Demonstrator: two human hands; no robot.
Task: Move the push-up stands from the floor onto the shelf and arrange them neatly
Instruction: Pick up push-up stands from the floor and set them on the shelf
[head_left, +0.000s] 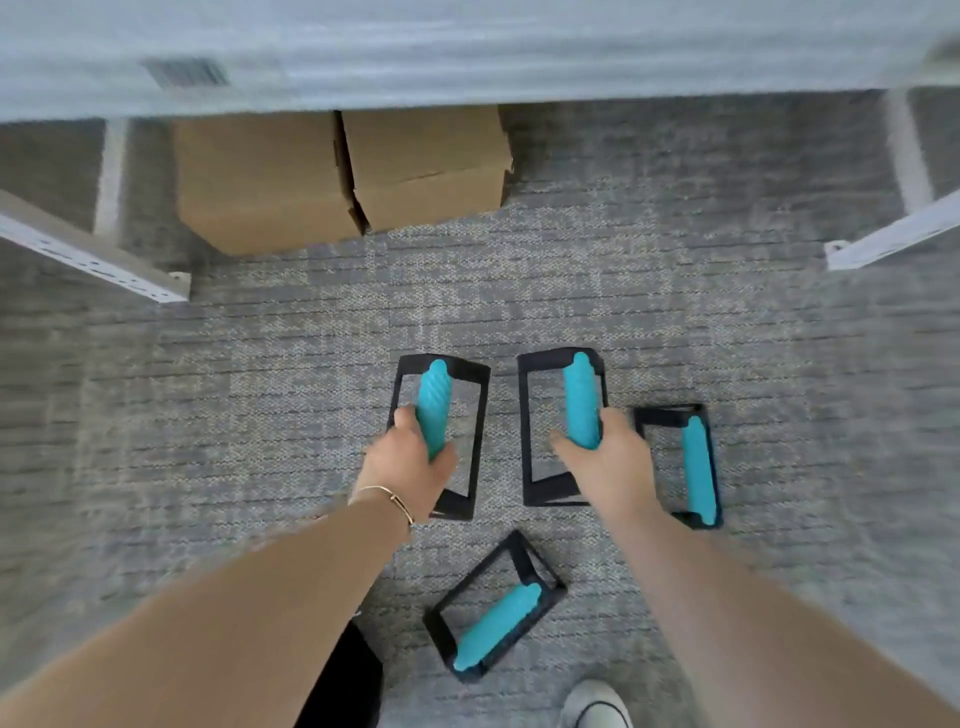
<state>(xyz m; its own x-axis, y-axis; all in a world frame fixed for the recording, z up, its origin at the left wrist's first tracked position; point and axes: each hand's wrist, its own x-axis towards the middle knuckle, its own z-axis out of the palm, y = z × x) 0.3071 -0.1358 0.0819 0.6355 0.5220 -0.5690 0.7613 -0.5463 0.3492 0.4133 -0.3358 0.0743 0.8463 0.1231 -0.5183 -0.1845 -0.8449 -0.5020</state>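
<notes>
Both hands are closed around teal grips: the left hand (410, 462) holds the left push-up stand (439, 431), and the right hand (608, 457) holds the middle push-up stand (563, 421), though whether these two rest on the grey carpet (260, 415) or hang just above it is unclear. Two more lie loose on the carpet, the right stand (685, 462) just beside the right hand and the near stand (493, 608) tilted between the forearms. Farther off, two cardboard boxes (343, 176) sit under the pale shelf (467, 47), flanked by white shelf brackets (93, 254), with a white shoe (597, 706) at the near edge.
</notes>
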